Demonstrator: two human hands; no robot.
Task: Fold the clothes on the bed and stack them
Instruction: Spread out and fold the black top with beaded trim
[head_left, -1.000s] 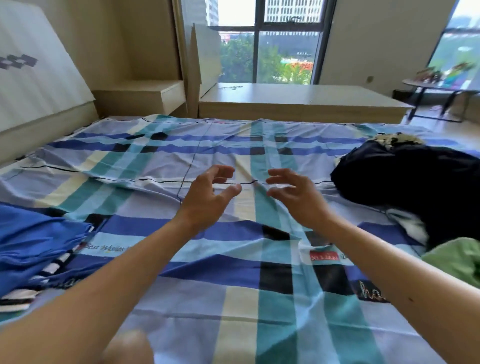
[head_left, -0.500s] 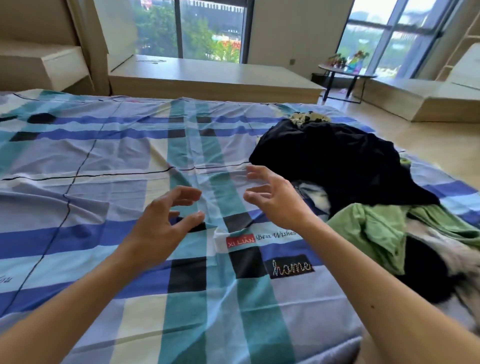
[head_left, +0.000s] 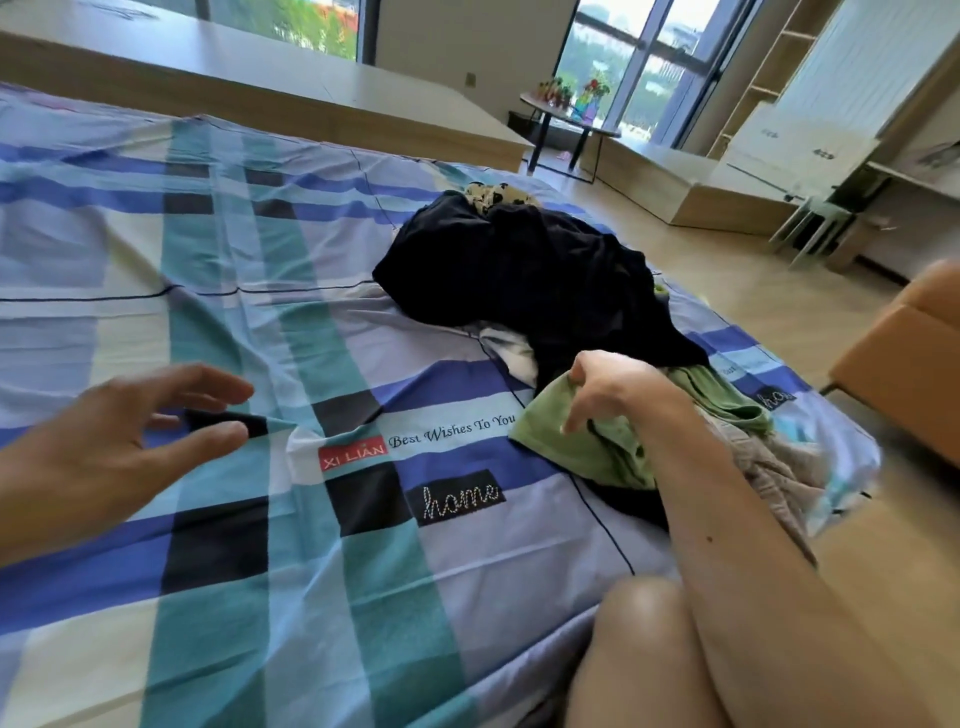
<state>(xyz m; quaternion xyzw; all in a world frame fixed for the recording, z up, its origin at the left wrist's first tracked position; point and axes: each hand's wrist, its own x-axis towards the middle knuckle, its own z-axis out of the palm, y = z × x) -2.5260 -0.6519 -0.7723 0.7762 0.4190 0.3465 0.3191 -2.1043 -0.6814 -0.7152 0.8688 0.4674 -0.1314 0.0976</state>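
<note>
A pile of unfolded clothes lies on the right side of the plaid bed sheet (head_left: 249, 291). A large black garment (head_left: 530, 280) tops the pile, with a small patterned piece (head_left: 493, 193) behind it and a white piece (head_left: 511, 348) under its near edge. At the pile's near end lies a green garment (head_left: 582, 452), beside a beige garment (head_left: 769, 467). My right hand (head_left: 608, 384) reaches over the green garment and pinches its raised upper edge. My left hand (head_left: 130, 431) hovers over the sheet with fingers spread and holds nothing.
My bare knee (head_left: 639, 649) is at the bed's near edge. An orange piece of furniture (head_left: 909, 353) stands right of the bed on the wooden floor. A low wooden platform (head_left: 260, 78) runs behind the bed, with a small round table (head_left: 566, 111) and pale stools (head_left: 815, 223) further right.
My view has swung right toward the pile. My right hand moved from above the bare sheet onto the green garment and took its edge. My left hand stays spread over the sheet.
</note>
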